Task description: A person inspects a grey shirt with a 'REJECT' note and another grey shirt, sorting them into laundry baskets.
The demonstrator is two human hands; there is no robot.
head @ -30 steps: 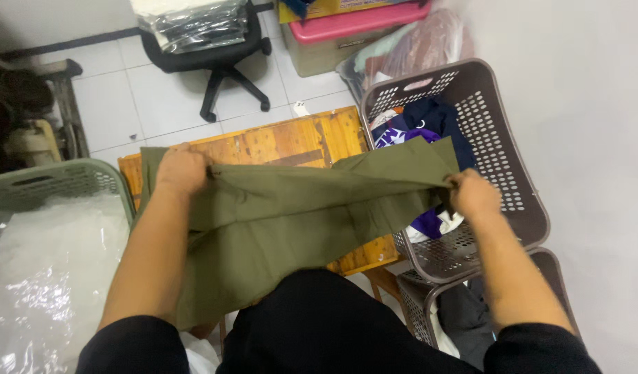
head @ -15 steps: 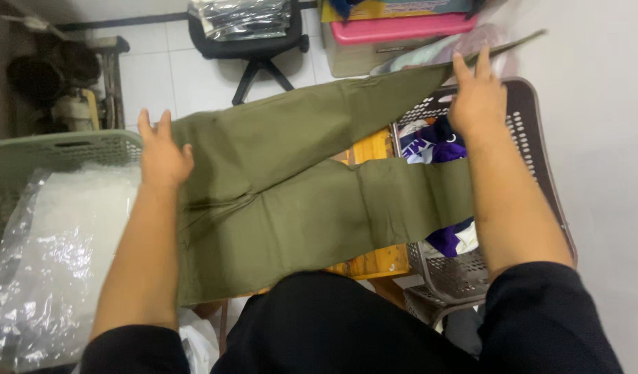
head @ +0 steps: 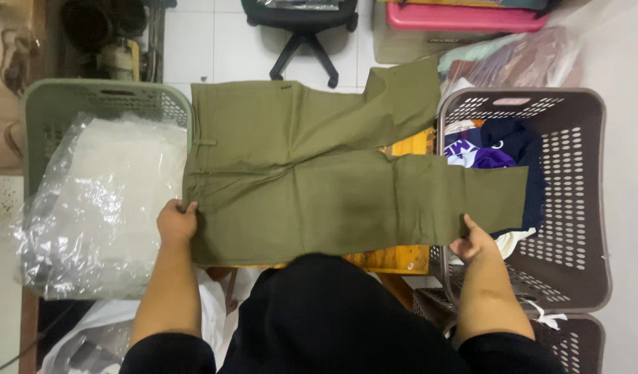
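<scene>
— While we look down, how do the olive-green trousers [head: 319, 187] lie from our grips?
— Long axis runs nine to three across the wooden worktop [head: 395, 257]: waistband at nine by the green basket [head: 49, 104], legs overhanging the grey laundry basket [head: 575, 208] at three.
— Our hands?
— Left hand [head: 177, 221] pinches the waistband corner; right hand [head: 474, 241] is closed on the near leg's hem. Half a second ago both palms were raised, open; now the trousers lie flatter.

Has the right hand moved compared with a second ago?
Yes. The right hand has dropped from the grey basket's far rim towards its near side, gripping the olive trousers.
</scene>
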